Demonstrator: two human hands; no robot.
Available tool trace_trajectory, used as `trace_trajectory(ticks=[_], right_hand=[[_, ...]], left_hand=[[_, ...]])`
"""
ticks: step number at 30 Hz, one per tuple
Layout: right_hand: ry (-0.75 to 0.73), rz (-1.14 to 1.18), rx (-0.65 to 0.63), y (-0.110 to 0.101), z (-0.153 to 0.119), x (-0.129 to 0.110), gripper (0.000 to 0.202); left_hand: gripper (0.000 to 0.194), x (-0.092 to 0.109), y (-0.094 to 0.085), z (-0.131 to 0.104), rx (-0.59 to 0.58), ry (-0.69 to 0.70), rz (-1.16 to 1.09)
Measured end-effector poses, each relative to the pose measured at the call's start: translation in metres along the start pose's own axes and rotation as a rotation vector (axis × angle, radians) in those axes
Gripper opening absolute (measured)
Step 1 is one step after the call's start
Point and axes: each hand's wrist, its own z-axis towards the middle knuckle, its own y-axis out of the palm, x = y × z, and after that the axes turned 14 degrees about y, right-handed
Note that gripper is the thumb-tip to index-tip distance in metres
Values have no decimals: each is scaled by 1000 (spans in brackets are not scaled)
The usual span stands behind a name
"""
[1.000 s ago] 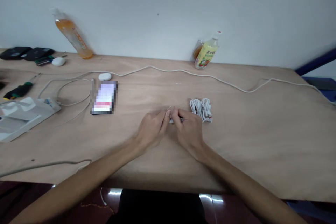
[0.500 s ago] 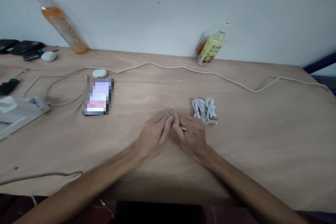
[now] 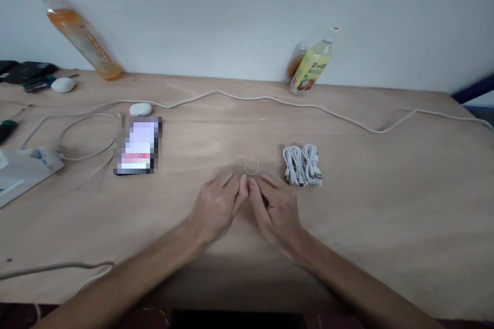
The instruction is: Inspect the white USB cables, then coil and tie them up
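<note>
My left hand [image 3: 216, 206] and my right hand [image 3: 278, 211] meet over the middle of the wooden table, thumbs and fingers pinched together and the tips nearly touching. Anything between the fingers is hidden. Just beyond the tips is a thin white wire tie [image 3: 251, 172], bent into a U with its ends pointing away from me. Whether a finger touches its curve, I cannot tell. Close to my right hand, on its far right side, lie bundled white charging cables [image 3: 301, 164], coiled side by side.
A phone [image 3: 138, 146] lies to the left, below a white earbud case [image 3: 140, 109]. One long white cable [image 3: 247, 98] crosses the table. Two bottles, orange [image 3: 83, 41] and yellow-labelled [image 3: 312, 68], lean at the wall. A white box [image 3: 27, 175] stands at far left.
Both hands have drawn slightly toward me and left, uncovering the curve of the wire tie. A pale piece that showed under my right hand is out of sight. The view has shifted a little.
</note>
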Motion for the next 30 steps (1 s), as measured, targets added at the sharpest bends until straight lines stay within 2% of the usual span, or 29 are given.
trace_trajectory(ticks=[2, 3, 5, 8, 10, 12, 13, 15, 19, 21, 23, 24, 26, 28, 30], right_hand=[[-168, -96, 95, 1, -1, 1, 38], [-205, -110, 105, 1, -2, 2, 39], [-177, -82, 65, 0, -1, 2, 41], [116, 61, -94, -2, 0, -1, 51], [332, 200, -268, -3, 0, -5, 57], [445, 297, -411, -4, 0, -7, 58], [449, 303, -425, -4, 0, -8, 56], [333, 213, -313, -3, -1, -7, 50], [-145, -93, 48, 0, -2, -1, 39], [-282, -151, 133, 2, -2, 1, 38], [-297, -130, 134, 1, -1, 1, 38], [-247, -96, 101, 0, 0, 0, 39], [-45, -2, -15, -2, 1, -3, 42], [196, 118, -172, -5, 3, -5, 46], [370, 234, -357, -6, 4, -7, 49]], left_hand=[[48, 4, 0, -2, 4, -103, -130], [47, 5, 0, -2, 11, -120, -175], [46, 4, -1, -1, 36, -73, -177], [46, 0, -4, 2, 54, 102, 11], [47, -3, -6, 4, 51, 189, 123], [50, -5, -6, 5, 47, 227, 167], [51, -5, -5, 5, 47, 227, 171], [52, -4, -3, 4, 41, 184, 160], [51, 1, 2, -1, 19, 17, 59], [50, 3, 2, -4, 7, -48, -28], [48, 4, 1, -5, 6, -64, -105], [47, 3, 0, -5, 18, -42, -119], [42, 1, -3, -4, 42, 43, -92], [37, -3, -4, -2, 48, 147, -21], [35, -7, -5, 0, 41, 224, 37]])
